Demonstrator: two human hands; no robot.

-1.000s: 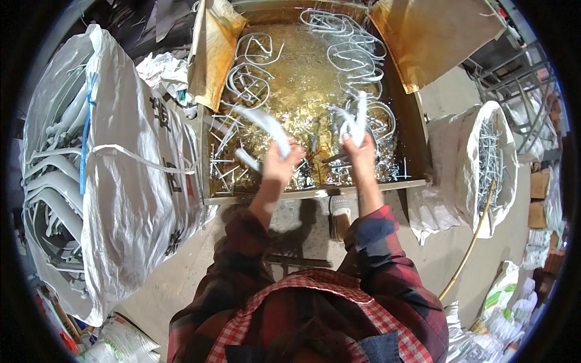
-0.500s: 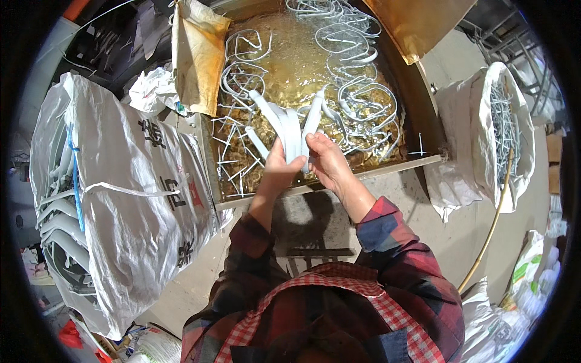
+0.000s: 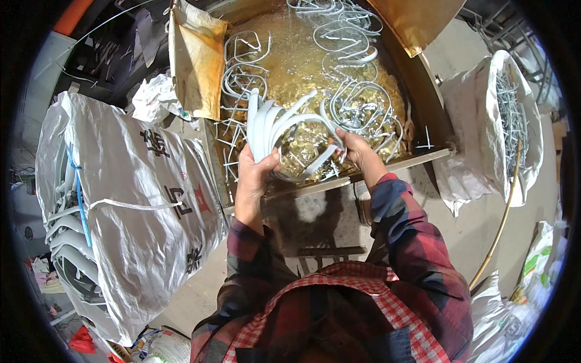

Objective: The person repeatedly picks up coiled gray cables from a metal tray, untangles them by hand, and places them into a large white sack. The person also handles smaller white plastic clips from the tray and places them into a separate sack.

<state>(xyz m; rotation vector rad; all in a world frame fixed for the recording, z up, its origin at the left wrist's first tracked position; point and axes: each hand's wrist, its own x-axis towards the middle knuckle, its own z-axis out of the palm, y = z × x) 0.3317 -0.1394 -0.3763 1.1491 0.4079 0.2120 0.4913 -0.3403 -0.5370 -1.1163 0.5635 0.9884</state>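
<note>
Both hands were busy: the left hand (image 3: 253,172) had its thumb and fingers wrapped around a fanned bundle of pale grey strips (image 3: 262,124), and the right hand (image 3: 361,152) was pinching the curved strips at the other side. The bundle hung over the near end of a big metal tray (image 3: 411,162) with a wet-looking, golden-brown bottom.

Tons of stuff around it. Rows of wire loops (image 3: 362,104) ran up both sides of the tray, and a small cross-shaped piece (image 3: 428,145) sat in the near right corner. A stained left board (image 3: 200,60) covered part of the tray's left edge, and a stained right board (image 3: 417,24) blocked some of the far right. A fat white left sack (image 3: 133,254) crowded the tray's left side, stuffed with bent grey parts (image 3: 75,257). On the right was an open white sack (image 3: 463,139) of thin metal pieces (image 3: 510,115), with a long stick (image 3: 502,224) leaning out of it.

Writing-wise: the left sack had big dark characters plus a red one down its side. A white bag (image 3: 538,260) at lower right had green print, too small and warped to read.
</note>
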